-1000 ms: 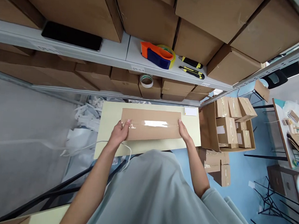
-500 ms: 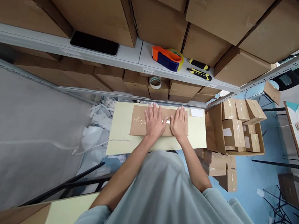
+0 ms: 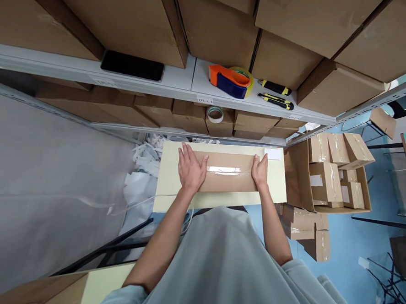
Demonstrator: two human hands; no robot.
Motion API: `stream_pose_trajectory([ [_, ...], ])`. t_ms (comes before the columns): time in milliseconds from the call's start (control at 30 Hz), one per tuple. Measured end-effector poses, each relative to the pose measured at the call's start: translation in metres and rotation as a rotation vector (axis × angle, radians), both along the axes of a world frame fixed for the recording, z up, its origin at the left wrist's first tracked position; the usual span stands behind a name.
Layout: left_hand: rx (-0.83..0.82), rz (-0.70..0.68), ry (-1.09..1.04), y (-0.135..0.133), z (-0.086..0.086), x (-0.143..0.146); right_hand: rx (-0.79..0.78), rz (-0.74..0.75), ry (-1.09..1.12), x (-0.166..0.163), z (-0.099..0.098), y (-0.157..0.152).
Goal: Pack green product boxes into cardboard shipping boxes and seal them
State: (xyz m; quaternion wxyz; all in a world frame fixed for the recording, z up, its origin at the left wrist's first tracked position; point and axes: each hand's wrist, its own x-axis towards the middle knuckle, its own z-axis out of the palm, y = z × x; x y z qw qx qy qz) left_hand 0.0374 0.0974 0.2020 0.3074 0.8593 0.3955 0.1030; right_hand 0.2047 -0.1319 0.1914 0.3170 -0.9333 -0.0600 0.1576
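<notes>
A long flat cardboard box [image 3: 227,178] lies on a pale yellow tabletop [image 3: 220,200], with a strip of clear tape along its top seam. My left hand [image 3: 190,169] lies flat on the box's left end, fingers stretched out. My right hand [image 3: 260,170] rests on the right end, fingers extended over the edge. Neither hand holds anything.
Above, a grey shelf [image 3: 180,79] carries an orange-and-blue tape dispenser [image 3: 230,80], two yellow-black utility knives [image 3: 275,94], a black phone [image 3: 132,65] and large cartons. A tape roll [image 3: 215,113] sits below. An open carton of small taped boxes [image 3: 328,173] stands right; white paper scraps [image 3: 142,166] lie left.
Both hands slid apart from the middle of the box out to its two ends. The camera view shifted slightly.
</notes>
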Motion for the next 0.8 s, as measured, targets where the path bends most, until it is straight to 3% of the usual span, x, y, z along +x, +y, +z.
stream_pose_trajectory([
  [133,-0.122,0.118,-0.061,0.011,-0.006,0.003,0.016,-0.033,0.026,0.004,0.000,0.001],
  [233,-0.327,0.242,-0.097,0.026,-0.008,0.002,0.016,-0.051,0.080,0.003,0.008,0.004],
  [367,-0.493,0.252,-0.144,0.037,-0.001,-0.008,0.065,-0.003,0.104,-0.006,0.022,0.000],
  [567,-0.422,0.223,-0.238,0.015,0.001,-0.047,0.182,0.002,-0.026,-0.045,0.026,-0.026],
  [800,-0.302,0.209,-0.416,-0.028,-0.034,-0.121,0.309,-0.049,-0.198,-0.119,0.008,-0.073],
])
